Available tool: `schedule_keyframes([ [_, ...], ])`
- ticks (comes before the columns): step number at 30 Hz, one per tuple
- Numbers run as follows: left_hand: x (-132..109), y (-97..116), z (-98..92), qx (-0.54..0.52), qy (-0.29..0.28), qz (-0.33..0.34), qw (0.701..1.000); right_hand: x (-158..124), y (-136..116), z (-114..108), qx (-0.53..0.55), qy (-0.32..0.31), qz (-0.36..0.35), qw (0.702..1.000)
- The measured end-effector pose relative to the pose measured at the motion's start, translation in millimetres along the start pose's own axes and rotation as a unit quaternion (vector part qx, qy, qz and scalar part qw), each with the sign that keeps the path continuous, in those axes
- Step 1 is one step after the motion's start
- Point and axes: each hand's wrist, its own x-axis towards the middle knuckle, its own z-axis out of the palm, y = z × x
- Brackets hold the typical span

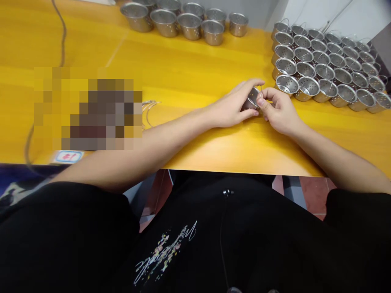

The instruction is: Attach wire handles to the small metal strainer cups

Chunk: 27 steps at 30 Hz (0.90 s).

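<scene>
Right now your left hand cups one small perforated steel cup on its side near the middle of the yellow worktop, steadying it while your right hand pinches a thin wire handle at its rim (the fingertips hide just where it meets). Seven bare cups sit along the far edge, the batch with handles fills the far right corner in rows (too many to count surely), and a few loose wires lie left.
</scene>
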Motion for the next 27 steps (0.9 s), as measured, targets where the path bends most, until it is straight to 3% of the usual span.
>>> schedule_keyframes([
  [9, -2.5, 12.3, 11.8, 0.032, 0.053, -0.007, 0.998, -7.1, 13.9, -1.8, -0.071, -0.006, -0.017, 0.997],
  [19, -0.4, 23.1, 6.0, 0.006, 0.077, -0.040, 0.996, 3.9, 25.2, -7.3, 0.007, -0.025, 0.036, 0.999],
  [27, 3.1, 19.0, 1.9, -0.036, 0.089, -0.045, 0.994, 1.7, 20.5, -2.6, -0.006, 0.013, 0.018, 1.000],
])
